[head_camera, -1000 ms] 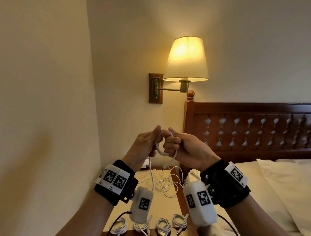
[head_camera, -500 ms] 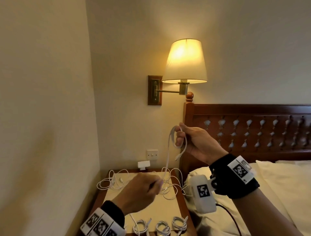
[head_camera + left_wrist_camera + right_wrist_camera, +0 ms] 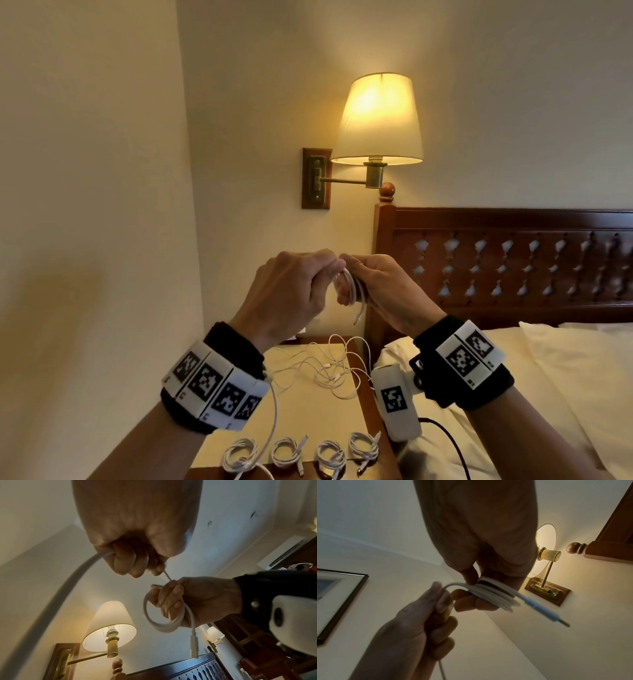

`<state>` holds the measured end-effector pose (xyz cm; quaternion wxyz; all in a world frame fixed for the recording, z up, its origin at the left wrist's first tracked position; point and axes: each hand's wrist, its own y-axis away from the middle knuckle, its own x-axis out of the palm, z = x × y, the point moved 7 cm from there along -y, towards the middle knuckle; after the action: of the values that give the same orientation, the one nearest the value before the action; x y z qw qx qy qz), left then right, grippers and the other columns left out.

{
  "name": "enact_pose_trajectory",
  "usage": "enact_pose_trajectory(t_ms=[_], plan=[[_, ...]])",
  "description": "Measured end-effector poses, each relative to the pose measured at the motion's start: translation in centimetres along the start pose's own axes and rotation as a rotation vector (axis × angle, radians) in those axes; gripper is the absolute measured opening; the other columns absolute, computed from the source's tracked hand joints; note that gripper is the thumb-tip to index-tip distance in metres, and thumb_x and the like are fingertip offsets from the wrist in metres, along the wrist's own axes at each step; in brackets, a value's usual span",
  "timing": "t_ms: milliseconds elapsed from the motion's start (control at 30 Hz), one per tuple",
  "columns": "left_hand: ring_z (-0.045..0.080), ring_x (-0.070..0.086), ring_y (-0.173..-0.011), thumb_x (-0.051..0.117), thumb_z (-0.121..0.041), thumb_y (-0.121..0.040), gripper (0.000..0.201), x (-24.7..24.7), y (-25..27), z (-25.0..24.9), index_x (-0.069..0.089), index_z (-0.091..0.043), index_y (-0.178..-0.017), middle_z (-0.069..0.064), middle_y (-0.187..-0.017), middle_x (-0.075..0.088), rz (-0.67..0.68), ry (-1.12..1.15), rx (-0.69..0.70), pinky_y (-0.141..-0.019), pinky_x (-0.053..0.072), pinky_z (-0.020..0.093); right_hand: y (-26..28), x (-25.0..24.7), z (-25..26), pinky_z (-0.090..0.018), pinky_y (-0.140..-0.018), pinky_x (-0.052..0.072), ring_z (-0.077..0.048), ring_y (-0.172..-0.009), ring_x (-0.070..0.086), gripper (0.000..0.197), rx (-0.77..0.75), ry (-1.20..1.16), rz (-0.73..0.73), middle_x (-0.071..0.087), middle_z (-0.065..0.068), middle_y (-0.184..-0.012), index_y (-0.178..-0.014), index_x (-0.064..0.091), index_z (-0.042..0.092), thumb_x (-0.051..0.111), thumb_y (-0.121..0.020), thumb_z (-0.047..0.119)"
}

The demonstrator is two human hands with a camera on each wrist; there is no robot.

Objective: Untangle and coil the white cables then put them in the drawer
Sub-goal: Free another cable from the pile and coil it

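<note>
Lamplit bedside desk (image 3: pixel 301 411): left hand (image 3: pixel 291 291) is back up at right hand (image 3: pixel 387 291), feeding slack; both grips hold the thin white cable coil (image 3: pixel 347 289). Another loop added; four coiled white cables (image 3: pixel 301 454) wait along the near edge, loose tangle (image 3: pixel 329 370) remains.

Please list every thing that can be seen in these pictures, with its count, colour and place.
cable being coiled: one, white, held up between both hands
coiled cables: four, white, row at nightstand's near edge
tangled cables: count unclear, white, far part of nightstand
nightstand: one, wood with pale top, beside bed
wall lamp: one, cream shade, lit, above nightstand
headboard: one, dark wood, right
pillow: white, on bed
framed picture: one, dark frame, on wall
left hand: grips cable
right hand: holds coil
</note>
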<state>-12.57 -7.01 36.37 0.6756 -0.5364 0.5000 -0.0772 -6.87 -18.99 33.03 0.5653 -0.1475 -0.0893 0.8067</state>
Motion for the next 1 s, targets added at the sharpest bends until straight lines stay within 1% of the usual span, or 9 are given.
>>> enact_pose_trajectory(t_ms=[167, 300, 400, 500, 600, 700, 800, 867, 1000], plan=[[0.002, 0.045, -0.051, 0.037, -0.04, -0.1, 0.028, 1.0, -0.8, 2.5, 0.056, -0.024, -0.087, -0.019, -0.058, 0.042, -0.049, -0.037, -0.06, -0.053, 0.036, 0.019, 0.5, 0.7, -0.3, -0.022, -0.06, 0.049, -0.013, -0.058, 0.053, 0.037, 0.014, -0.067, -0.001, 0.056, -0.004, -0.066, -0.093, 0.064, 0.002, 0.039, -0.103, 0.028], [0.008, 0.05, -0.054, 0.03, -0.05, -0.099, 0.036, 2.2, -0.8, 4.2, 0.05, -0.026, -0.081, -0.014, -0.06, 0.048, -0.064, 0.069, -0.11, -0.054, 0.043, 0.025, 0.9, 1.2, -0.7, -0.02, -0.059, 0.046, -0.011, -0.055, 0.05, 0.034, 0.072, -0.31, 0.003, 0.054, -0.002, -0.062, -0.094, 0.064, 0.004, 0.041, -0.101, 0.029], [0.011, 0.047, -0.055, 0.029, -0.056, -0.097, 0.039, 2.7, -0.7, 5.0, 0.049, -0.03, -0.076, -0.012, -0.06, 0.048, -0.071, 0.192, -0.136, -0.055, 0.041, 0.025, 1.1, 1.8, -0.7, -0.022, -0.061, 0.041, -0.01, -0.054, 0.045, 0.034, 0.115, -0.483, 0.064, 0.048, 0.001, -0.058, -0.092, 0.06, 0.004, 0.038, -0.101, 0.028], [0.01, 0.04, -0.053, 0.035, -0.051, -0.099, 0.038, 3.4, -0.5, 5.5, 0.049, -0.031, -0.07, -0.011, -0.057, 0.044, -0.064, 0.334, -0.178, -0.054, 0.036, 0.025, 1.2, 2.1, -0.7, -0.021, -0.057, 0.039, -0.009, -0.05, 0.043, 0.033, 0.151, -0.62, 0.134, 0.043, 0.002, -0.056, -0.09, 0.059, 0.004, 0.038, -0.099, 0.027], [0.009, 0.034, -0.055, 0.035, -0.042, -0.099, 0.041, 4.8, 0.8, 6.5, 0.049, -0.02, -0.068, -0.006, -0.058, 0.039, -0.053, 0.433, -0.25, -0.054, 0.032, 0.03, 1.1, 2.0, -0.9, -0.02, -0.052, 0.041, -0.008, -0.047, 0.041, 0.032, 0.185, -0.774, 0.163, 0.04, 0.004, -0.054, -0.088, 0.056, 0.005, 0.035, -0.1, 0.026], [0.007, 0.031, -0.053, 0.036, -0.039, -0.098, 0.039, 6.5, 3.4, 8.1, 0.042, -0.021, -0.063, -0.011, -0.054, 0.035, -0.046, 0.455, -0.359, -0.052, 0.028, 0.023, 0.5, 0.3, -0.9, -0.02, -0.052, 0.043, -0.007, -0.046, 0.042, 0.034, 0.162, -0.862, 0.115, 0.041, 0.006, -0.054, -0.089, 0.054, 0.006, 0.031, -0.103, 0.026], [0.005, 0.037, -0.054, 0.036, -0.032, -0.1, 0.036, 8.2, 7.0, 9.5, 0.043, -0.028, -0.065, -0.014, -0.056, 0.042, -0.006, 0.387, -0.399, -0.054, 0.03, 0.017, -0.1, -2.0, -0.4, -0.018, -0.052, 0.044, -0.006, -0.048, 0.043, 0.031, 0.121, -0.849, 0.034, 0.042, 0.006, -0.053, -0.089, 0.053, 0.007, 0.033, -0.101, 0.027], [0.008, 0.039, -0.054, 0.036, -0.031, -0.101, 0.035, 9.1, 8.7, 9.1, 0.044, -0.031, -0.068, -0.011, -0.058, 0.044, 0.092, 0.299, -0.394, -0.054, 0.033, 0.02, -0.5, -3.0, -0.4, -0.019, -0.054, 0.045, -0.007, -0.049, 0.044, 0.031, 0.107, -0.799, -0.019, 0.043, 0.005, -0.054, -0.089, 0.053, 0.007, 0.033, -0.102, 0.027], [0.011, 0.046, -0.055, 0.032, -0.033, -0.104, 0.038, 10.2, 8.8, 3.5, 0.042, -0.028, -0.068, -0.006, -0.061, 0.048, 0.492, 0.071, -0.228, -0.056, 0.036, 0.018, -1.3, -2.6, -1.4, -0.022, -0.063, 0.044, -0.009, -0.053, 0.046, 0.031, 0.099, -0.618, -0.069, 0.047, 0.002, -0.06, -0.091, 0.055, 0.006, 0.036, -0.103, 0.027]])
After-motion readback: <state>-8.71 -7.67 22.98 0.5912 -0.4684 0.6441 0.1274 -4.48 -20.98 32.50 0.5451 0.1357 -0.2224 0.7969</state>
